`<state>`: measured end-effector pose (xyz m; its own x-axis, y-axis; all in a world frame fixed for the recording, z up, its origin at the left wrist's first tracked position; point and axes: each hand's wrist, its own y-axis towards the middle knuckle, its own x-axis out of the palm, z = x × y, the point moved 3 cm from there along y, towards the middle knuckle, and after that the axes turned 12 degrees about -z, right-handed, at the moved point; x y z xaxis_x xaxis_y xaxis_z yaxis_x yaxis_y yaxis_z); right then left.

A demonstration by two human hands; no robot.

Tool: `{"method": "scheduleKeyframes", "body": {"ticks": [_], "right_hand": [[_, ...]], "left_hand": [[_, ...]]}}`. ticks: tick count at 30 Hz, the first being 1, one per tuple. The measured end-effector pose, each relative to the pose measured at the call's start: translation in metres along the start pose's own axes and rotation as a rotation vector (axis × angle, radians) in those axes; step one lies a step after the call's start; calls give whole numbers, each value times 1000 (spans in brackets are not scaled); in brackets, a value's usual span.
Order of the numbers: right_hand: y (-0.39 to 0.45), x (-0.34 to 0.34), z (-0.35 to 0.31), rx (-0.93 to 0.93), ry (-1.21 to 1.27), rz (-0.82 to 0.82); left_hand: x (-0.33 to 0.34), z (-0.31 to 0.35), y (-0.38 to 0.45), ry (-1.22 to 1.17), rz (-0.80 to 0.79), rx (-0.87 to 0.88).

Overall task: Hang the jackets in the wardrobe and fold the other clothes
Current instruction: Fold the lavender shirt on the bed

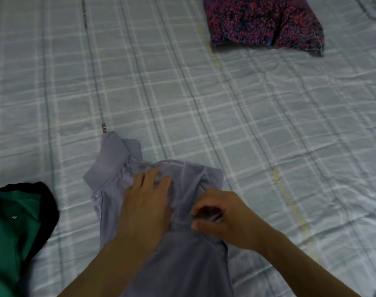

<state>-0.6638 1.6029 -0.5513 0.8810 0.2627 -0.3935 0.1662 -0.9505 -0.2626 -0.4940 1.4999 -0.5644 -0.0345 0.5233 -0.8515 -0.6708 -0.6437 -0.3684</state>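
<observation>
A lilac collared shirt (114, 166) lies crumpled on the bed at the bottom centre, its collar pointing up and left. My left hand (146, 202) lies flat on the shirt's chest with the fingers spread. Just to its right, my right hand (221, 215) pinches a bunched fold of the shirt's fabric between thumb and fingers. The lower part of the shirt runs down between my forearms and out of the frame.
A green garment with a black edge (13, 221) lies at the lower left. A folded red and purple patterned cloth (264, 20) sits at the top right. The bed is covered by a pale green checked sheet (225, 116).
</observation>
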Motion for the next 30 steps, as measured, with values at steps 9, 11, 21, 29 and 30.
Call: {"method": "scheduleKeyframes", "body": {"ticks": [9,11,21,29,30], "right_hand": [[7,-26,42,405,-87,582],[18,-24,51,377,-125,432],[47,-30,45,249,-110,411],[37,-46,42,221,237,409],[36,-48,41,215,254,397]], "left_hand": [[20,29,2,-100,-96,177],[24,29,1,-189,-105,82],[20,26,-5,-402,35,50],[3,19,-20,-713,397,-158],[3,19,-22,-704,405,-156]]}}
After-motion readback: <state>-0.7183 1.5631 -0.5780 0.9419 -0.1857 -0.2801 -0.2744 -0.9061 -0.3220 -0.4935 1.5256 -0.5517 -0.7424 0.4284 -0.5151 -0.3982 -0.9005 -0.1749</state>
